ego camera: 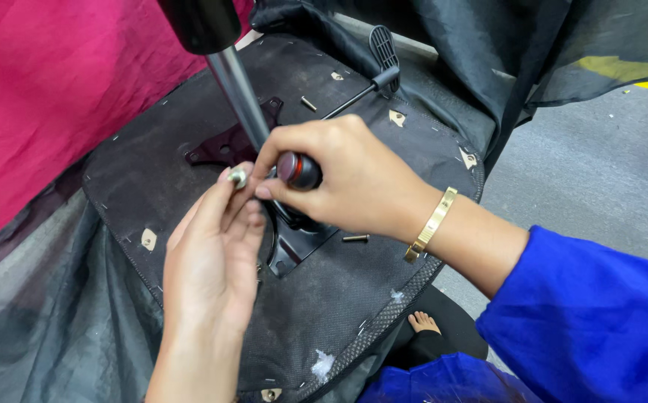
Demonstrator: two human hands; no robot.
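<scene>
**Chair seat upside down, plate partly bolted, loose bolts lying around**

So you've got the seat (189, 134) flipped bottom-up on your lap, black fabric underside facing you, dusty and stapled round the edge. The black metal plate (298, 246) sits in the middle of it with the gas post (238, 93) sticking up out of it, and the lever (372, 71) pokes off toward the far edge.

Your right hand (339, 183) is wrapped tight round a screwdriver (299, 170), red-and-black butt showing, tip down at the plate; the tip itself is hidden behind your fingers. Your left hand (216, 254) pinches a small silver bolt (238, 177) between thumb and fingertips, right next to the driver handle.

Progress-wise I'd call it somewhere in the middle. Two bolts are lying loose on the fabric, one (355, 238) just beside the plate near your wrist, another (308, 104) up near the lever rod. Can't tell how many are actually seated in the plate, since your hands cover most of the holes. The empty mount holes (148, 239) near the seat's edges look bare, fabric torn back around them.
</scene>
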